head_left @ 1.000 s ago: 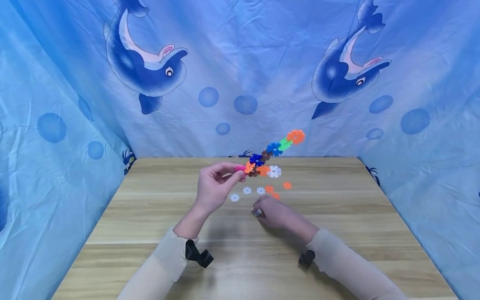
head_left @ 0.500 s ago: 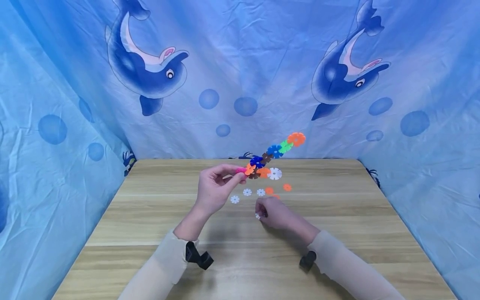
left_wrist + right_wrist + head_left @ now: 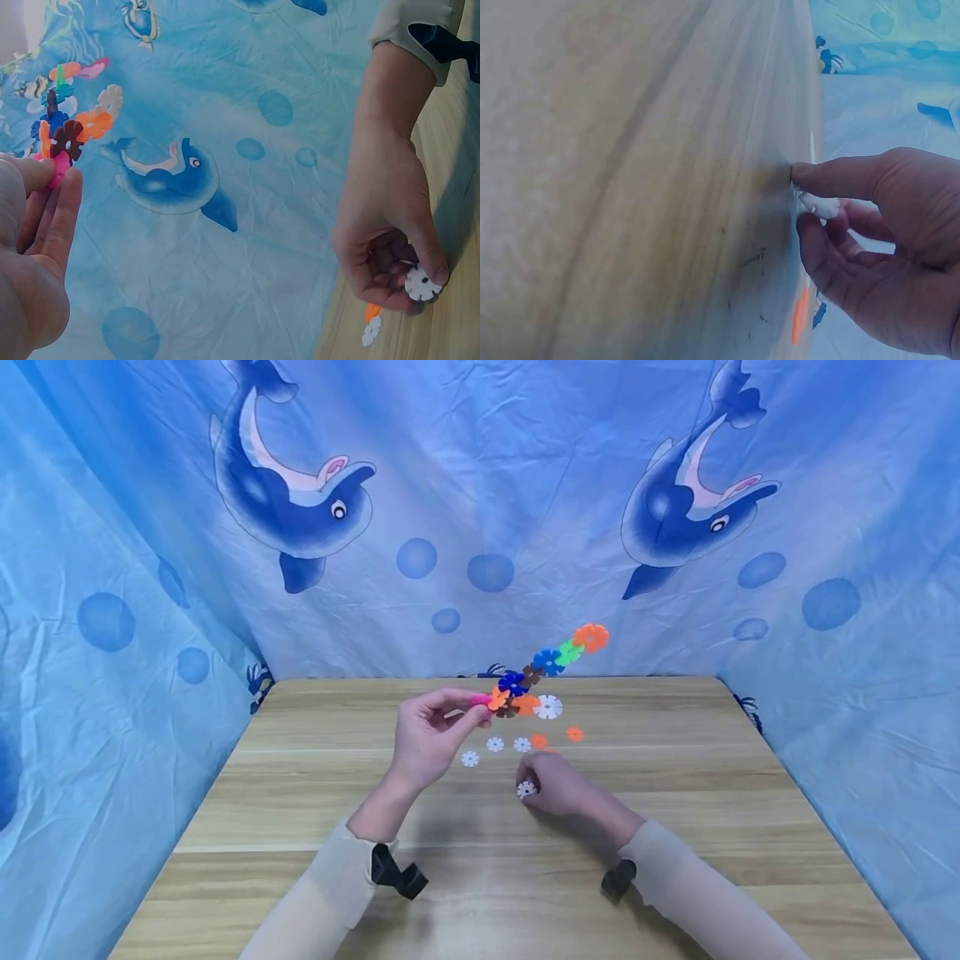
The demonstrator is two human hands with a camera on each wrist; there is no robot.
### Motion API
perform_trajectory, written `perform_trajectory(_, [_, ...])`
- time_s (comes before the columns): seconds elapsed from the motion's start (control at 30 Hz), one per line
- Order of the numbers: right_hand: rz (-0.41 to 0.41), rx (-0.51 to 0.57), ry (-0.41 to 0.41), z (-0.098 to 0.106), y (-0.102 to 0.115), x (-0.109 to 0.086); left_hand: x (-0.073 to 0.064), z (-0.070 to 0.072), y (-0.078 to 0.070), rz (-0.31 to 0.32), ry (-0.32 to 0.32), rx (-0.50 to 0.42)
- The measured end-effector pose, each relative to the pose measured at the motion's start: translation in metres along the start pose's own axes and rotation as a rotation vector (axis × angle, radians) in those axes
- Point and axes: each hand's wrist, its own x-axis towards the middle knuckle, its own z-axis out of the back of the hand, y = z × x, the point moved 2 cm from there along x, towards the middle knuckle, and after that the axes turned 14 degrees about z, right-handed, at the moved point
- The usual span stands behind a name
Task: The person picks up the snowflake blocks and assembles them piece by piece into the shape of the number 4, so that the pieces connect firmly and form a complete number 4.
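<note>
In the head view my left hand (image 3: 429, 737) holds up a joined chain of notched, flower-shaped plastic discs (image 3: 513, 684), pinching it at a pink disc (image 3: 481, 699). The chain forks: one branch runs through blue, brown and green to an orange disc (image 3: 591, 637), the other ends in a white disc (image 3: 550, 707). Low over the table, my right hand (image 3: 558, 783) pinches a loose white flower disc (image 3: 527, 790). That disc shows between thumb and fingers in the left wrist view (image 3: 424, 282) and is partly covered in the right wrist view.
Loose white discs (image 3: 495, 744) and orange discs (image 3: 575, 734) lie on the wooden table (image 3: 315, 793) between and beyond my hands; my right hand partly covers an orange one. A blue dolphin-print curtain (image 3: 495, 485) stands behind the table and at both sides.
My right hand has shifted slightly right, and the white disc in its fingers has turned so its face shows more fully. The left hand and its chain stay nearly still.
</note>
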Motion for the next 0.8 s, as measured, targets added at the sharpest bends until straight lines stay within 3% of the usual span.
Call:
perform_trajectory(0.17, [0.03,0.022,-0.018,0.004,-0.003,-0.006,0.0,0.001,0.002,0.0,-0.002,-0.003])
perform_trajectory(0.33, [0.079,0.07,-0.109,0.022,-0.007,-0.016,-0.001,0.001,0.001,0.005,-0.009,-0.006])
perform_trajectory(0.47, [0.111,0.076,-0.203,0.045,-0.002,-0.024,-0.001,0.001,0.001,0.003,-0.009,-0.009])
perform_trajectory(0.7, [0.049,0.098,-0.414,0.085,0.014,-0.042,0.0,0.0,0.0,0.008,-0.014,0.001])
perform_trajectory(0.8, [0.095,0.086,-0.516,0.099,0.025,-0.05,0.0,0.0,0.0,0.007,-0.013,0.007])
